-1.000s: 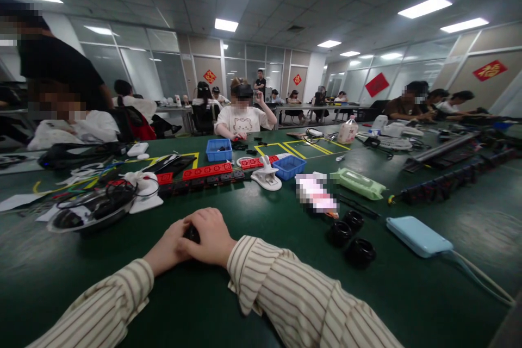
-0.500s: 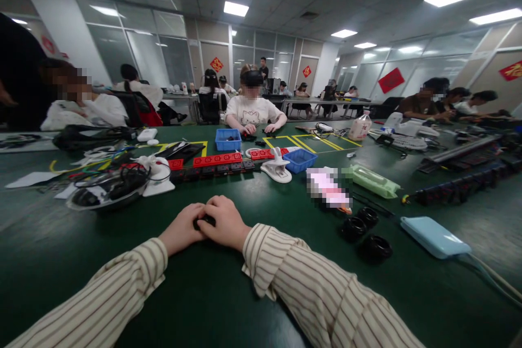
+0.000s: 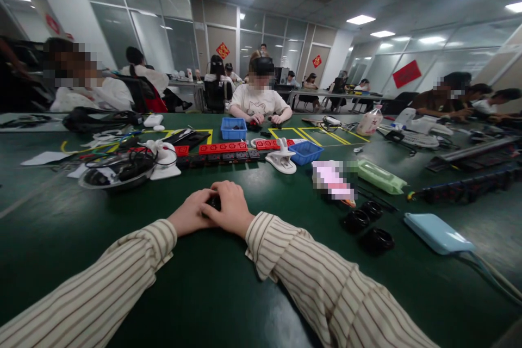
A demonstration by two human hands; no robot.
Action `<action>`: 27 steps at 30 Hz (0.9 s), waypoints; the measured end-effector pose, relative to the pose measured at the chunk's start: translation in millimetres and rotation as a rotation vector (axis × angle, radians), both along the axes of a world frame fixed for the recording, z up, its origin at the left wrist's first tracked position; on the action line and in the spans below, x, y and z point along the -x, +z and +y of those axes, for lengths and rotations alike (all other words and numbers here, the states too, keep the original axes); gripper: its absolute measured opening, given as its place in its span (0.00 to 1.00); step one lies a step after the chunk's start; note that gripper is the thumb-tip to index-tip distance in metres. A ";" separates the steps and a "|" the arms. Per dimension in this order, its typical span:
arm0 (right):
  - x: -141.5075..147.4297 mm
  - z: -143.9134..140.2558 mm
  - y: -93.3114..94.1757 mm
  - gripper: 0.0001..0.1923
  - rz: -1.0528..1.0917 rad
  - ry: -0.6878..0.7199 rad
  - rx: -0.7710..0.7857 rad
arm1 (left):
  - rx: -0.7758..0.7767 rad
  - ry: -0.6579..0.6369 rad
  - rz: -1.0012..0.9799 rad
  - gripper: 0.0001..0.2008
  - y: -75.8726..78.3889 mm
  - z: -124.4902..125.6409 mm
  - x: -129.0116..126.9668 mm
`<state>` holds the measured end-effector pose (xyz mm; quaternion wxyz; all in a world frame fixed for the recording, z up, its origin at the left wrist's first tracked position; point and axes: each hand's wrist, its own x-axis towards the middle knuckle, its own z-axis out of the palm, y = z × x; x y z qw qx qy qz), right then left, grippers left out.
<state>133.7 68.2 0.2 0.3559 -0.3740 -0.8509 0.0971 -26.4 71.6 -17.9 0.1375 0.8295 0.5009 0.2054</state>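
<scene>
Both hands meet over the green table [image 3: 196,288], wrapped around a small black rounded object [image 3: 215,202]. My left hand [image 3: 188,213] holds it from the left side. From the right, my right hand [image 3: 233,205] covers its top and far side with bent fingers. Most of the object is hidden, so its exact kind does not show. To the right of my right sleeve lie three black ring-shaped parts, among them a front ring [image 3: 377,241] and a left ring [image 3: 356,221].
Beyond my hands runs a row of red and black socket blocks [image 3: 223,148]. Around it are a white clip stand [image 3: 281,160], a blue bin [image 3: 305,153] and a bowl of dark items [image 3: 118,176]. A green packet [image 3: 379,176] and a light-blue box [image 3: 438,232] lie rightward. A co-worker [image 3: 259,100] sits opposite.
The view has tilted and shifted slightly, moving the table's things a little up and right in the picture. Both hands stay closed around the black object, whose visible part has changed slightly.
</scene>
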 end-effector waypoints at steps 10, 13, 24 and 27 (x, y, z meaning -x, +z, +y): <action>1.7 -0.2 -6.6 0.10 -0.029 -0.044 -0.007 | -0.116 0.070 0.127 0.20 -1.7 -7.8 -9.9; -2.3 1.7 -8.9 0.10 0.028 0.040 -0.015 | -0.104 0.056 0.062 0.19 -5.2 -6.6 -6.4; -63.5 -95.9 49.8 0.20 0.024 0.053 -0.382 | -0.076 0.004 0.015 0.24 -7.6 -9.0 -0.8; -151.0 -121.2 84.5 0.17 0.027 -0.408 -0.613 | -0.033 0.017 0.016 0.26 -3.9 -10.6 -0.9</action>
